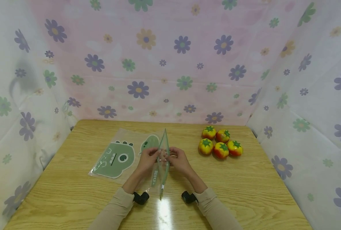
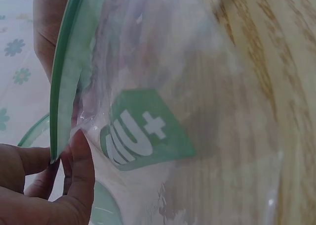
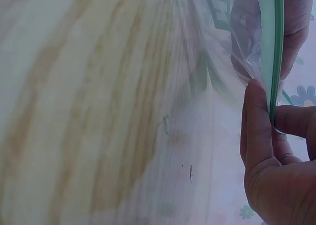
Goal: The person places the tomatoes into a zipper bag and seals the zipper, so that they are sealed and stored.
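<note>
A clear zip bag (image 1: 121,136) printed with a green one-eyed monster (image 1: 115,159) lies on the table, its green-edged mouth (image 1: 167,171) raised and spread apart. My left hand (image 1: 148,159) pinches one lip of the mouth between thumb and fingers. On the opposite side, my right hand (image 1: 180,161) pinches the other lip. Seen from the left wrist, the green zip strip (image 2: 61,86) runs down into the left fingers, beside a green label with white letters (image 2: 143,131). The right wrist view shows the other strip (image 3: 275,52) held by the right fingers.
Several yellow-red toy fruits (image 1: 220,150) with green leafy tops, like persimmons, sit in a cluster right of the bag. The wooden table (image 1: 245,191) is enclosed by flowered curtains (image 1: 164,64) at the back and both sides. A black wrist camera mount shows at each sleeve.
</note>
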Motion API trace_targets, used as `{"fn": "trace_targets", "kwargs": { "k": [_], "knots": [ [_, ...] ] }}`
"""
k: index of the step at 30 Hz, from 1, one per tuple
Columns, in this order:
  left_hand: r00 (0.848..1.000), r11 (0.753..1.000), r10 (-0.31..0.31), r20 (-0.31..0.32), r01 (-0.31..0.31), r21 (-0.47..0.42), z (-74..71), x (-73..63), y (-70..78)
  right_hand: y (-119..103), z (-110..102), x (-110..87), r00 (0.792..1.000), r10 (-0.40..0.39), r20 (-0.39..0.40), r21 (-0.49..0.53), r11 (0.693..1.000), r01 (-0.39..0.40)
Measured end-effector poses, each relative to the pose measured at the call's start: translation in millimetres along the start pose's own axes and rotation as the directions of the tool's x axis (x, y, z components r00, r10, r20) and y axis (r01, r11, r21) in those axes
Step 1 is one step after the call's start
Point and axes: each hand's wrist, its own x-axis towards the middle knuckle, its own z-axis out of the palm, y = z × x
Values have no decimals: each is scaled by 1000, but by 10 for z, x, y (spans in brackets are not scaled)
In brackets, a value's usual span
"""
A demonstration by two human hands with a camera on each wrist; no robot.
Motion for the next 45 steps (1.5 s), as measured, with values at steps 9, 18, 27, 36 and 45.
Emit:
{"fn": "trace_targets", "kwargs": {
  "k": [9, 18, 27, 36, 45],
  "knots": [
    [999, 999, -33, 1, 33, 11, -43, -24, 17, 9, -9, 7, 1000, 13, -4, -17, 1000, -14],
    [998, 998, -60, -24, 60, -6, -71, -32, -2, 58, 3, 22, 1000, 9, 6, 2, 1000, -9],
    [999, 997, -32, -30, 30, -73, -109, -19, 2, 64, 11, 30, 1000, -7, -9, 9, 1000, 7],
    [996, 996, -38, -79, 31, -86, -144, -17, 46, 40, 12, 28, 1000, -20, -18, 56, 998, 21],
    [997, 982, -67, -35, 60, -176, -182, -19, 84, 13, 27, 44, 999, -37, -14, 44, 998, 38]
  ]
}}
